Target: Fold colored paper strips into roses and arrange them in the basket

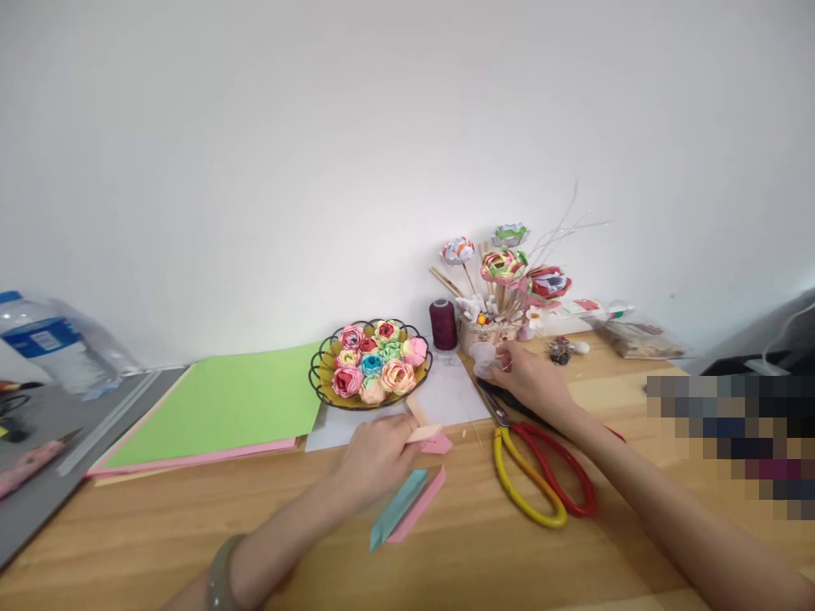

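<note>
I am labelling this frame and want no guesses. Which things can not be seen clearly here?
Head view only:
- Small white thing at the right hand: fingers cover part; too small to identify.
- Scissors: right hand and forearm cover the blades.
- Pixelated patch at right: contents blurred.
- Water bottle: cut off by left edge.
- Left hand covers part of the folded pink paper.

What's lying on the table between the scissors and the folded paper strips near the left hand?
In the head view, only bare wooden table lies between the scissors and the folded paper strips; the left hand sits just beyond the strips.
</note>
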A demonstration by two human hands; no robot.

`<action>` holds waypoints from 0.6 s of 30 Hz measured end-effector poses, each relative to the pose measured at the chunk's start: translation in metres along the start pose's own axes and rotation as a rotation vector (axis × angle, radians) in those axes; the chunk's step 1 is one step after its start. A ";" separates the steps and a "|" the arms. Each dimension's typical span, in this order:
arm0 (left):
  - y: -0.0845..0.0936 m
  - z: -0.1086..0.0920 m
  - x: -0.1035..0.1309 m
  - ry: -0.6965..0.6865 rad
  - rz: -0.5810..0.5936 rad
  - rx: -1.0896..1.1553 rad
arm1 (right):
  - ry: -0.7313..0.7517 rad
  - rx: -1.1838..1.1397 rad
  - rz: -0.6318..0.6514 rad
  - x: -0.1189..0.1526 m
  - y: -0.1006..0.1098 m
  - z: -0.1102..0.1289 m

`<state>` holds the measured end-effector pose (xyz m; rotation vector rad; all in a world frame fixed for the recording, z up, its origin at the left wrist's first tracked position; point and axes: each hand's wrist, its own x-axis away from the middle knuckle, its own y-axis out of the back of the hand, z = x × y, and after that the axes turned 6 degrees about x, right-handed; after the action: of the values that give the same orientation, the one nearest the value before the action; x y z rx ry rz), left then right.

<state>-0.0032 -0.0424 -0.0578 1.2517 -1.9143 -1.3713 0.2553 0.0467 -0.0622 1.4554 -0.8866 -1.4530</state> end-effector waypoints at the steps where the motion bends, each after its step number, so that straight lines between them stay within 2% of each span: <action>1: -0.001 0.002 0.000 0.005 0.008 0.001 | 0.015 -0.022 -0.001 0.000 -0.001 -0.006; 4: -0.004 0.007 -0.001 0.024 0.026 0.010 | 0.112 -0.098 0.010 -0.004 -0.002 -0.018; 8: -0.007 0.009 -0.001 0.043 0.038 0.027 | 0.233 -0.158 0.027 -0.007 -0.003 -0.017; 12: -0.007 0.009 0.000 0.028 0.046 0.032 | 0.308 -0.180 0.001 0.010 0.007 -0.022; 15: -0.007 0.009 0.000 0.029 0.056 0.047 | 0.300 -0.147 -0.067 0.028 0.019 -0.042; 18: -0.009 0.010 -0.002 0.018 0.068 0.073 | 0.192 -0.026 -0.175 0.034 0.028 -0.068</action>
<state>-0.0072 -0.0366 -0.0695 1.2173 -1.9919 -1.2623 0.3271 0.0112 -0.0537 1.6553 -0.6326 -1.4157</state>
